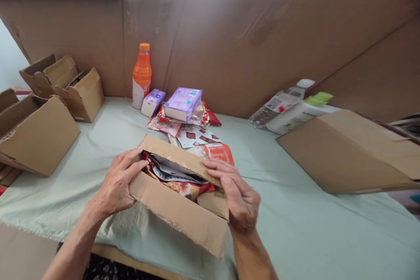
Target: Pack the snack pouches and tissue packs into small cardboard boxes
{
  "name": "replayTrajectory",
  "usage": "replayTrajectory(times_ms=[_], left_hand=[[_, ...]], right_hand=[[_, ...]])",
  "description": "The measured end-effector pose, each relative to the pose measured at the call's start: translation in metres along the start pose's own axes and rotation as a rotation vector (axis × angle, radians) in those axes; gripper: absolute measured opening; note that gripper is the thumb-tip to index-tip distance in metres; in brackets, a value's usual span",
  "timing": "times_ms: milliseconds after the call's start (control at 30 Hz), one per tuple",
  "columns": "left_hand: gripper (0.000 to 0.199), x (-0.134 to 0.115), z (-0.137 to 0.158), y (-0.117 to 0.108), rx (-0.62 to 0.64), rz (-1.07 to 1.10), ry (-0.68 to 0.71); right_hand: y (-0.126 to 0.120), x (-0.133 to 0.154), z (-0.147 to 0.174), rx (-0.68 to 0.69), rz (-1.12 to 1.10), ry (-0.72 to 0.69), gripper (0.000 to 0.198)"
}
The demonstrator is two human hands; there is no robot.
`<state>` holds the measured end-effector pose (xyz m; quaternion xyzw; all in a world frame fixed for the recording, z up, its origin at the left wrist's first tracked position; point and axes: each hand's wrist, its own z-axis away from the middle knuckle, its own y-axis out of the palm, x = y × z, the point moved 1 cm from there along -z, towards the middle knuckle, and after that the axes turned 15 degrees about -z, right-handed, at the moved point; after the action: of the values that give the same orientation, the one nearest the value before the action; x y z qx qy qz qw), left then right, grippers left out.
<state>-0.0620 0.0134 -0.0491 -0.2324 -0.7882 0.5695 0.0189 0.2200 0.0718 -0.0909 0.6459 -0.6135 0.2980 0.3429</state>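
A small cardboard box with its flaps apart is between my two hands, tilted near the table's front edge. Inside lie snack packets, red and floral, and a grey-white one. My left hand grips the box's left end, its fingers over the rim. At the right end, my right hand is closed around the side, fingertips on the far flap. Just behind the box are a white packet with brown squares and an orange-and-white packet.
Two purple tissue packs rest by further packets, beside an orange drink bottle. Several open cardboard boxes stand left. On the right are a clear bottle, a green-capped white bottle and a large box. A cardboard wall runs behind.
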Motion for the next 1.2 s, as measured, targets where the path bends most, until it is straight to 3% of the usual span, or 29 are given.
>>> replayTrajectory(times_ms=[333,433,600,767,867,967,1200], left_hand=[[0.082,-0.002,-0.001,-0.007,0.011,-0.007,0.001],[0.08,-0.002,-0.006,-0.017,0.047,0.007,0.005],[0.077,0.002,-0.016,-0.033,0.128,0.04,0.008],[0.076,0.009,-0.021,-0.04,0.218,0.086,0.052],[0.079,0.011,-0.022,-0.044,0.266,0.119,0.059],[0.081,0.01,-0.025,-0.049,0.262,0.145,0.017],[0.071,0.014,-0.035,-0.04,0.087,0.219,-0.235]], right_hand=[[-0.006,-0.002,-0.003,0.088,-0.007,0.0,0.019],[-0.014,-0.003,-0.004,0.199,-0.033,-0.006,0.024],[-0.034,0.0,-0.003,0.412,-0.043,0.027,0.055],[-0.052,0.014,0.001,0.565,0.011,0.04,0.049],[-0.055,0.025,0.004,0.623,0.166,0.023,0.058],[-0.048,0.031,0.006,0.622,0.32,-0.037,0.067],[-0.026,0.031,0.009,0.445,0.286,-0.124,0.046]])
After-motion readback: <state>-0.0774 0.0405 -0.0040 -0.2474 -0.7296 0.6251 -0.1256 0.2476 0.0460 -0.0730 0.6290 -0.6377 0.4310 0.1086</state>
